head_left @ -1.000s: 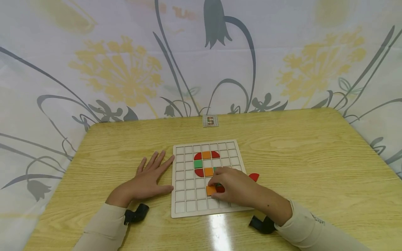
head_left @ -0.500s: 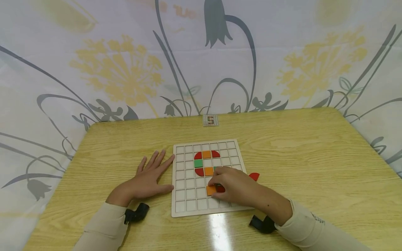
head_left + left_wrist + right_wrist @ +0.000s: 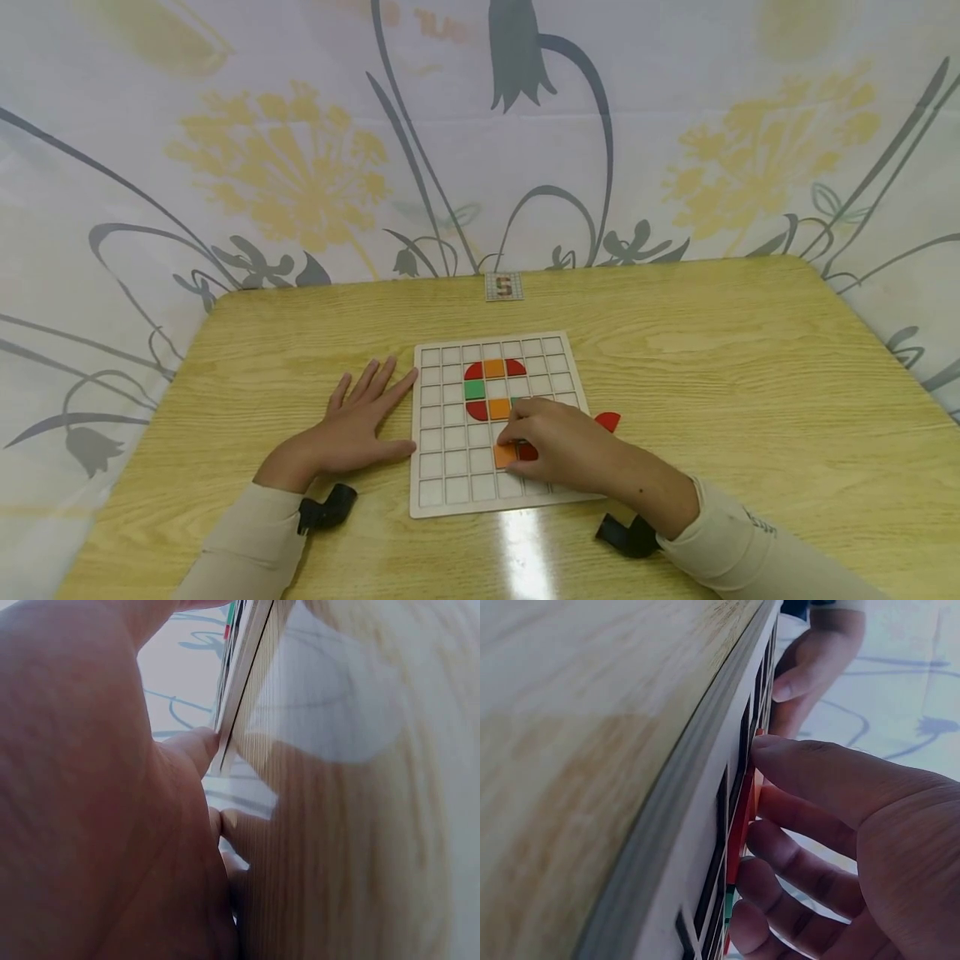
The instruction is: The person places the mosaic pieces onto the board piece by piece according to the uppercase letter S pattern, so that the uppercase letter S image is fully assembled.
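A pale wooden grid board [image 3: 442, 487] lies flat on the table. On it, red quarter-round tiles [image 3: 476, 410], orange squares [image 3: 494, 368] and a green square [image 3: 474, 389] form a curve. My right hand [image 3: 558, 442] pinches an orange square tile [image 3: 504, 456] between thumb and index finger, low at the board's middle. Beside it, a dark red tile [image 3: 528, 451] is partly covered by the hand, and another green tile barely shows. Fingers spread, my left hand [image 3: 348, 437] rests on the table, thumb and index fingertip touching the board's left edge.
A loose red quarter-round tile [image 3: 608, 421] lies just off the board's right edge, beside the right wrist. At the back of the table is a small card [image 3: 503, 287] printed with an S-shaped pattern. A patterned cloth [image 3: 480, 142] hangs behind the table.
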`<state>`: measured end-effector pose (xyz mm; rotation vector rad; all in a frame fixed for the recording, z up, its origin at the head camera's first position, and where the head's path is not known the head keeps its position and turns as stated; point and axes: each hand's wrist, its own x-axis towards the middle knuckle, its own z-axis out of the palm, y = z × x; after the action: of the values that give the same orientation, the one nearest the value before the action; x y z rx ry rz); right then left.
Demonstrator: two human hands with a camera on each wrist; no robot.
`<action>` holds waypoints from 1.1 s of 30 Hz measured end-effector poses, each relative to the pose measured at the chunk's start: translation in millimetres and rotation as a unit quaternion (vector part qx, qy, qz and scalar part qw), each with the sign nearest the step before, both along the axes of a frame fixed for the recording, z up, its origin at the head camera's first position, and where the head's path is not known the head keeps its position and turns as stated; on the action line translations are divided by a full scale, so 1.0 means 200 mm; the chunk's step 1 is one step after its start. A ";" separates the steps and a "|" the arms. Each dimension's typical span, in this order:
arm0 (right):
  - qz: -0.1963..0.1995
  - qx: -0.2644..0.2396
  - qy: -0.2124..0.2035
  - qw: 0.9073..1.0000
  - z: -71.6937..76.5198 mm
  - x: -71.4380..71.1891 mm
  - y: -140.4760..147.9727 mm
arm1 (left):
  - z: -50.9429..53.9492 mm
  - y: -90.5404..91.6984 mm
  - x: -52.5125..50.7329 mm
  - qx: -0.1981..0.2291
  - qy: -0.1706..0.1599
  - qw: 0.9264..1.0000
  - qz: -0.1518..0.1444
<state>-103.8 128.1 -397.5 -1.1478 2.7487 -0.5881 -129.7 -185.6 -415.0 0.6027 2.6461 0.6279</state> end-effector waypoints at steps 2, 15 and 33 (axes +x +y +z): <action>0.000 0.000 -0.001 1.000 0.00 0.00 0.00 | 0.00 0.00 0.00 0.000 0.000 1.000 -0.001; -0.009 -0.005 0.000 1.000 0.02 -0.01 0.04 | 0.01 0.01 0.00 0.001 -0.002 1.000 0.000; -0.108 -0.040 -0.037 0.993 0.13 -0.11 0.32 | 0.01 0.01 0.00 0.001 -0.002 1.000 0.001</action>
<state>-125.7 193.0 -371.7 -0.8291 2.8284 -0.7556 -128.9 -184.2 -413.8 0.5996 2.6433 0.6304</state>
